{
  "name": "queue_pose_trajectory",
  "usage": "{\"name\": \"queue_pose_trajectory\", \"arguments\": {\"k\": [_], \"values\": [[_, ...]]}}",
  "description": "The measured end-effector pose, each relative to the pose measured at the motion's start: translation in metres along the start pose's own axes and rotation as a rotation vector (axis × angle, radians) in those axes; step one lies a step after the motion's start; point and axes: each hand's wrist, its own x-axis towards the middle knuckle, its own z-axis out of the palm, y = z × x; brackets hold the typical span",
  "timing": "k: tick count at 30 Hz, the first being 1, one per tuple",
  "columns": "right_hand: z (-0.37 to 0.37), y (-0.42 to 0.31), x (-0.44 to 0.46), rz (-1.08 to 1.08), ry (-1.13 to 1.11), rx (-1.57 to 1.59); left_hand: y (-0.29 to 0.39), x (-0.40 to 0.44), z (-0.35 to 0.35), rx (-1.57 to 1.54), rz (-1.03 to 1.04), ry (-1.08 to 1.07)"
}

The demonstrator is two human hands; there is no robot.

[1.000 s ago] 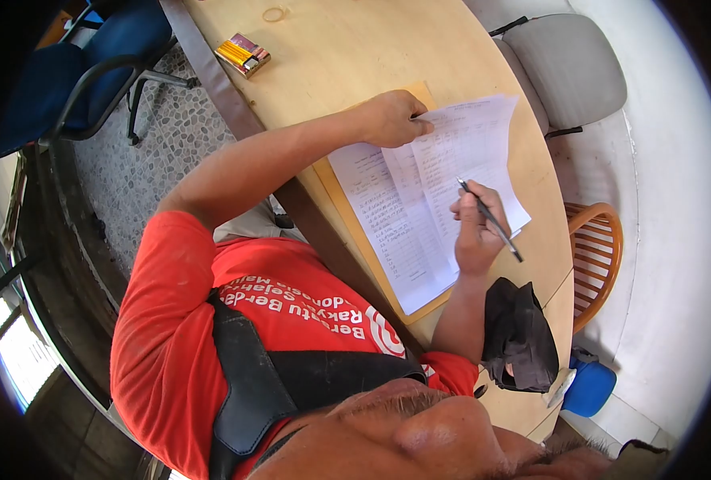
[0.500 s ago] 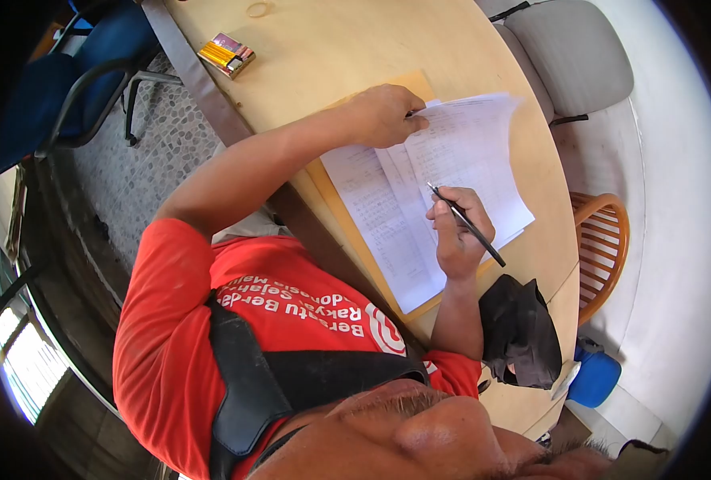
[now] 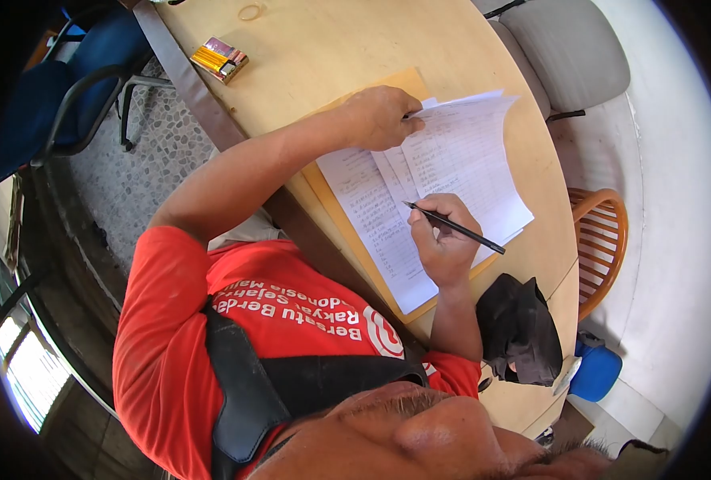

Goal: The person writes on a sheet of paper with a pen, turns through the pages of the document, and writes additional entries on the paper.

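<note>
My left hand pinches the upper edge of some printed sheets, whose far part is raised and curved. In my right hand is a black pen, gripped between thumb and fingers. The pen's tip points left, over the middle of the papers; whether it touches them I cannot tell. More of the papers, with rows of writing, lie flat under the lifted sheets. Beneath them shows a yellow-brown folder or envelope, resting on the wooden table.
A cigarette pack with a yellow lighter and a rubber band lie at the upper left. A black cloth item sits near my right forearm. Around the table stand a grey chair, a wooden chair and a blue chair.
My right hand and the pen have moved left and down across the papers, and the pen now lies flatter. My left hand still grips the sheets. The view has shifted slightly.
</note>
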Motion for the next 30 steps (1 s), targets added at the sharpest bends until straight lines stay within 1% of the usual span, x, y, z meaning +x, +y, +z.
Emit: {"name": "queue_pose_trajectory", "arguments": {"k": [1,2,4,5,8,10,12,13,15,18,22,25,27,30], "values": [[0.003,-0.004,-0.002,0.088,0.046,0.049,0.000,0.000,0.000,-0.002,-0.002,0.002],[0.004,-0.003,-0.003,0.089,0.042,0.048,0.000,-0.001,0.001,-0.010,-0.006,0.010],[0.007,0.002,-0.007,0.031,-0.016,-0.076,-0.001,0.000,0.002,-0.023,-0.012,0.015],[0.009,0.005,-0.007,-0.055,-0.039,-0.101,-0.002,0.000,0.004,-0.026,-0.012,0.020],[0.017,0.014,-0.012,0.014,-0.021,-0.074,-0.001,0.000,0.003,-0.015,-0.018,0.017],[0.022,0.017,-0.011,0.021,-0.001,-0.041,0.003,-0.002,-0.001,0.000,-0.026,0.011],[0.023,0.018,-0.009,-0.018,-0.039,-0.050,0.007,-0.003,-0.004,0.004,-0.056,-0.020],[0.022,0.020,-0.010,-0.015,-0.040,-0.050,0.007,-0.003,-0.003,0.003,-0.057,-0.022],[0.021,0.026,-0.011,-0.077,-0.073,-0.074,0.006,-0.003,-0.003,0.002,-0.046,-0.007],[0.023,0.026,-0.011,-0.100,-0.054,-0.093,0.004,-0.002,0.000,0.002,-0.050,-0.001],[0.024,0.026,-0.012,-0.055,-0.042,-0.070,0.005,-0.002,-0.001,0.007,-0.060,-0.026],[0.023,0.025,-0.010,-0.045,-0.048,-0.102,0.002,-0.002,0.002,0.013,-0.034,0.001],[0.024,0.027,-0.010,-0.108,-0.043,-0.138,0.000,-0.002,0.004,0.014,0.000,0.038],[0.023,0.026,-0.009,-0.124,-0.044,-0.157,0.000,-0.002,0.004,0.013,-0.001,0.039]]}}
